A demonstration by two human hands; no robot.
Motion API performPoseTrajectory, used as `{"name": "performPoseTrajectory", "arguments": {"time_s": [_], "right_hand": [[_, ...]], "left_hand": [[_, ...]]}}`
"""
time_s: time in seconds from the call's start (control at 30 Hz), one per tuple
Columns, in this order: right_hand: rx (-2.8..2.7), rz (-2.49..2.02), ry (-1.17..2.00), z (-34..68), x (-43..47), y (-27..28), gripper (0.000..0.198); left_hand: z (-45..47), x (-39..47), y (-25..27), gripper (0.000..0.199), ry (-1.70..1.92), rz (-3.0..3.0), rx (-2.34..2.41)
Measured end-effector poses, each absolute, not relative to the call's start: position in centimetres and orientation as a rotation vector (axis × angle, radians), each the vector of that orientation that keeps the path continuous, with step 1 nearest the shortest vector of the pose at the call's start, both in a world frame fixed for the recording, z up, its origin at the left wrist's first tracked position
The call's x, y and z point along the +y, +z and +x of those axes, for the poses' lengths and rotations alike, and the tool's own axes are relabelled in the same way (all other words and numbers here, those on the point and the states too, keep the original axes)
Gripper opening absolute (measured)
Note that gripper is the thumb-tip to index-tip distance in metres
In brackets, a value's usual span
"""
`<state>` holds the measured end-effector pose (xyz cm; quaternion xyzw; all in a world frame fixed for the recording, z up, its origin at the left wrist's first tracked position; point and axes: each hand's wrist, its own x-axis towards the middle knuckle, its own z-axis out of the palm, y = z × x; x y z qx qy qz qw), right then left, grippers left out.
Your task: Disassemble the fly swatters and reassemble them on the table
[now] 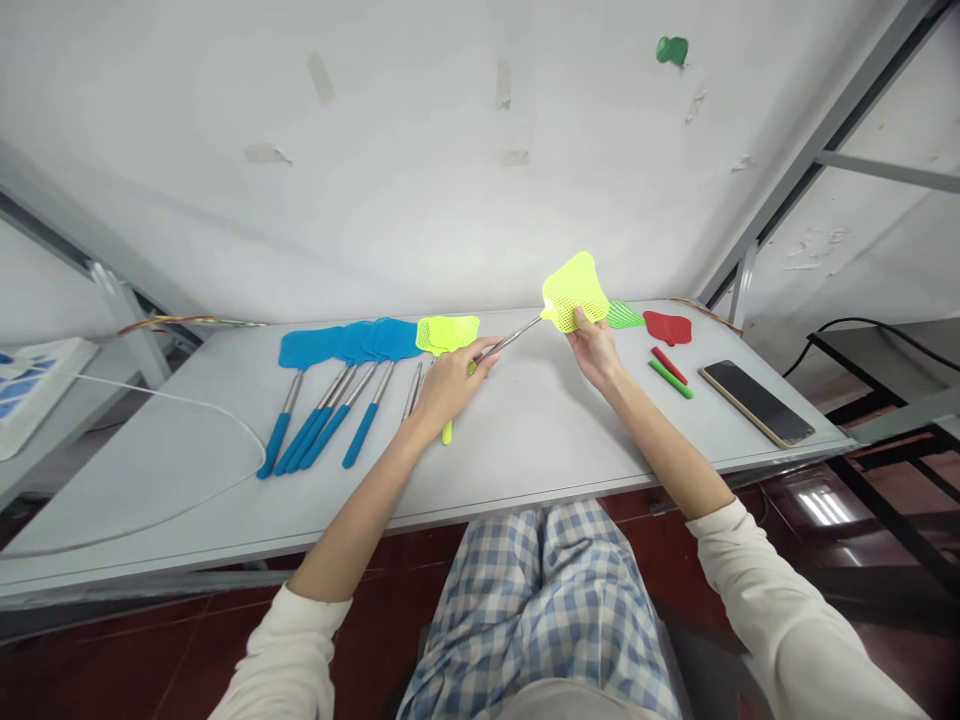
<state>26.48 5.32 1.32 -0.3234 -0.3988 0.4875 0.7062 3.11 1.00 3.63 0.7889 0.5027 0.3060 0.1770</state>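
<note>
Between my hands, above the table, is a yellow fly swatter (576,290) with a thin metal rod. My right hand (595,347) pinches the lower edge of its perforated head. My left hand (450,380) is closed around the handle end of the rod, and the fingers hide most of the grip. Under and beside my left hand lie yellow fly swatters (450,330), one with its yellow handle showing, and thin metal rods (412,390). Further left, several blue fly swatters (311,347) lie side by side with their heads overlapping.
A green swatter head (624,315), a red swatter head (667,327), a red handle (670,366) and a green handle (671,379) lie on the right. A phone (756,402) lies near the table's (525,450) right end. A white cable (225,412) crosses the left side. The wall stands behind.
</note>
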Motion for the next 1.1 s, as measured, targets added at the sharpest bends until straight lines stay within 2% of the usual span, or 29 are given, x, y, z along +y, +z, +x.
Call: {"name": "performPoseTrajectory", "arguments": {"time_s": [0.2, 0.63, 0.8, 0.93, 1.0, 1.1], "right_hand": [[-1.027, -0.893, 1.028, 26.3, 4.8, 1.7, 0.046], [-1.101, -0.792, 1.006, 24.1, 2.8, 1.9, 0.054], [-1.113, -0.849, 1.159, 23.9, 3.5, 2.4, 0.041], [-1.011, -0.922, 1.239, 23.3, 6.1, 2.7, 0.027], [-0.96, -0.978, 1.263, 22.9, 7.9, 2.5, 0.019], [-0.993, -1.157, 1.233, 22.1, 10.6, 1.4, 0.01]], "left_hand": [[2.9, 1.3, 3.3, 0.041, 0.885, 2.175, 1.336], [3.3, 1.1, 3.6, 0.041, 0.897, 1.925, 1.231], [3.6, 0.2, 4.5, 0.044, 0.789, 1.62, 1.146], [3.4, -0.8, 4.1, 0.046, 0.862, 1.437, 1.08], [2.1, -1.1, 3.2, 0.041, 0.975, 1.522, 1.161], [-1.4, -1.6, 1.4, 0.033, 1.149, 1.786, 1.538]]}}
